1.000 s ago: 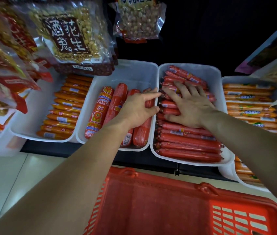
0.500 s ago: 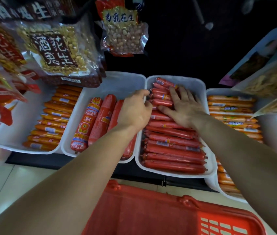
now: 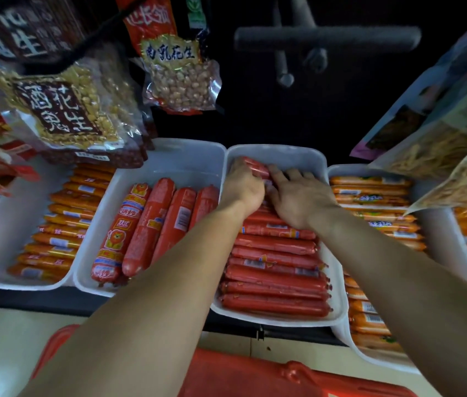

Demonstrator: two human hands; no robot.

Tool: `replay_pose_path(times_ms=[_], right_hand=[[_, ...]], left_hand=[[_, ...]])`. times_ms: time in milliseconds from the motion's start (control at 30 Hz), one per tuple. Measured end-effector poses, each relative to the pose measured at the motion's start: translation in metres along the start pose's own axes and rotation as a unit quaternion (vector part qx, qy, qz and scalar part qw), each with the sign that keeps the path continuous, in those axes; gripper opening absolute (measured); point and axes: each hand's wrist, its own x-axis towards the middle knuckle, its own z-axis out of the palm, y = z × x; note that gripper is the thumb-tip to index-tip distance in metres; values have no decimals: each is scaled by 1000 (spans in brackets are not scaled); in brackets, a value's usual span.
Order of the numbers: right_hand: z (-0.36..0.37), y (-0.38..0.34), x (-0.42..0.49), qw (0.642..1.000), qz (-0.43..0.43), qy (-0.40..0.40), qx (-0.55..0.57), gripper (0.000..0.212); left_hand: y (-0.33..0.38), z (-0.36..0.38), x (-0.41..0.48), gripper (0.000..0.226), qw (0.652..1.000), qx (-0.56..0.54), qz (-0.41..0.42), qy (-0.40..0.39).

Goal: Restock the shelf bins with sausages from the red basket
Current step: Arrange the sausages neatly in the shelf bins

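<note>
A white bin (image 3: 336, 313) holds a stack of thin red sausages (image 3: 275, 259) lying crosswise. Both my hands are at the far end of that bin. My left hand (image 3: 243, 183) curls its fingers over a thin red sausage (image 3: 256, 167) at the back of the stack. My right hand (image 3: 298, 196) lies flat, palm down, with spread fingers pressing on the same pile. The red basket (image 3: 255, 373) shows only its rim at the bottom edge, below my forearms.
Left of the hands, a white bin (image 3: 103, 213) carries thick red sausages (image 3: 140, 227). Bins of orange sausages sit at far left (image 3: 63, 224) and right (image 3: 375, 202). Peanut bags (image 3: 180, 81) and snack packs (image 3: 438, 138) hang low over the bins' back.
My left hand moved from the thick-sausage bin's edge into the thin-sausage bin and curled over a back sausage. Both hands slid toward the far end. The camera moved closer.
</note>
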Motion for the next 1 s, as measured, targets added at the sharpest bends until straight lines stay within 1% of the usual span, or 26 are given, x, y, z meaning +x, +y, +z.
replay_pose_path(times_ms=[100, 133, 200, 233, 333, 367, 433, 467, 500, 567, 633, 700, 767, 833, 933, 1000], right_hand=[[-7, 12, -10, 997, -18, 33, -70, 68], [-8, 15, -16, 997, -20, 26, -65, 73], [-6, 17, -30, 999, -28, -13, -35, 89], [-5, 16, -36, 998, -37, -28, -38, 94], [0, 14, -39, 997, -46, -38, -50, 102], [1, 14, -37, 997, -43, -33, -50, 103], [3, 16, -35, 997, -42, -26, -58, 103], [3, 16, -35, 997, -46, -25, -62, 103], [3, 17, -35, 997, -48, -26, -58, 104], [-1, 16, -36, 998, -43, -32, -21, 107], [-6, 15, -36, 999, -32, -38, 21, 109], [-6, 12, -41, 998, -33, -46, 20, 117], [-1, 10, -50, 998, -49, -47, -11, 126], [5, 9, -61, 996, -62, -43, -35, 129], [9, 9, -70, 995, -75, -36, -57, 124], [8, 10, -71, 994, -77, -39, -73, 122]], left_hand=[[-2, 6, 7, 47, 999, 42, -6, 11], [-3, 7, 8, 46, 999, 51, -8, 15], [-6, 10, 10, 42, 998, 65, -4, 15], [-7, 11, 12, 42, 996, 83, 2, 12], [-12, 14, 17, 52, 992, 122, 18, 10], [-13, 15, 17, 58, 992, 118, 32, 15], [-15, 16, 13, 66, 988, 120, 92, 32], [-16, 16, 12, 66, 984, 131, 114, 33], [-18, 17, 11, 64, 982, 144, 119, 27], [-19, 19, 16, 62, 986, 137, 90, 18], [-14, 17, 22, 56, 994, 97, 55, 8], [-9, 12, 24, 45, 994, 100, 46, 0], [-5, 8, 22, 37, 990, 139, 35, -16], [-1, 5, 18, 39, 980, 195, 28, -36], [3, 1, 17, 37, 964, 258, 17, -65], [4, -2, 16, 33, 960, 267, 21, -80]])
